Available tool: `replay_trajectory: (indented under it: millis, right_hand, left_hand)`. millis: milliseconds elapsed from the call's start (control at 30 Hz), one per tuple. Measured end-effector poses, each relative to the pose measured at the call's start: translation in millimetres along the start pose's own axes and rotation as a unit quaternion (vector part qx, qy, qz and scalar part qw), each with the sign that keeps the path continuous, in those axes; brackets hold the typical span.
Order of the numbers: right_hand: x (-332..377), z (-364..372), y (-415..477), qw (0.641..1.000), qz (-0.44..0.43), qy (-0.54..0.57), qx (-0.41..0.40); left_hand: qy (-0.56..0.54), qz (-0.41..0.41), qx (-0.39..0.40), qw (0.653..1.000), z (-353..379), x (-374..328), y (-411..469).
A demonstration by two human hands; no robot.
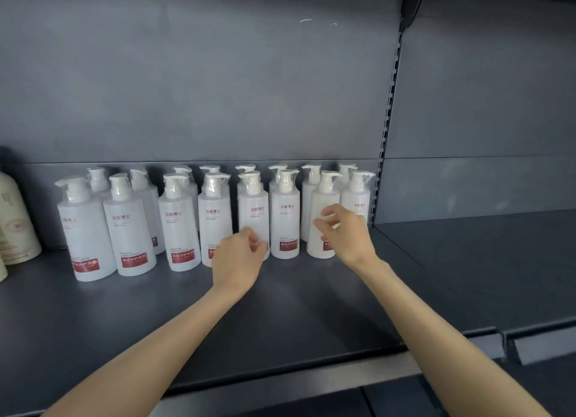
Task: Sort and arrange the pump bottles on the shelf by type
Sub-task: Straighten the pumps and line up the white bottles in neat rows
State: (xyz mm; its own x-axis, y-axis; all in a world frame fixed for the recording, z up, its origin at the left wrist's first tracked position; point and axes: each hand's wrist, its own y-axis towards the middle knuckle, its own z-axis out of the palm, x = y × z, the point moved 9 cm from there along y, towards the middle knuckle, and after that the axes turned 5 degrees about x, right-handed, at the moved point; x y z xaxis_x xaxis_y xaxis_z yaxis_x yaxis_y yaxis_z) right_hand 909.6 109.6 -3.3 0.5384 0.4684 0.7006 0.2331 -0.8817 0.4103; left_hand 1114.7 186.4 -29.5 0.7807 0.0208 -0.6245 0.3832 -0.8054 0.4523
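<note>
Left hand [240,256] and right hand [346,231] hover, loosely curled, apparently empty, before white plastic pump bottles [179,229] on a grey shelf [296,310].

— The pump bottles [179,229] beyond the left hand [237,261]?
— Frosted white plastic, with glossy clear film [222,180] wrapped over the pumps [173,184].
— And the shelf [296,317] beneath that hand?
— Smooth matt grey, painted metal by the look, with a faint sheen.

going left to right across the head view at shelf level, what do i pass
cream round-shouldered bottle → leftmost white plastic pump bottle with red label → left hand → right hand → slotted grey metal upright → neighbouring grey metal shelf
</note>
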Motion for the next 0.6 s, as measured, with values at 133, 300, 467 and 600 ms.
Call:
replay_trajectory:
  millis: [133,300,467,600]
  right_hand:
    - [-15,-47,-3,0.996,-0.003,-0.044,-0.072]
    - [-43,-73,9,0.994,0.006,-0.076,-0.077]
    - [-69,-61,34,0.998,0.015,0.035,0.046]
    - [-73,-49,44,0.987,-0.006,0.109,0.116]
  left_hand:
    - [-0.039,0.027,0.022,0.999,24,-37,2]
    - [-0.05,0.032,0.067,0.996,62,-67,4]
    - [-0.069,0.003,0.092,0.993,91,-82,3]
    - [-0.087,-0.013,0.096,0.991,108,-86,7]
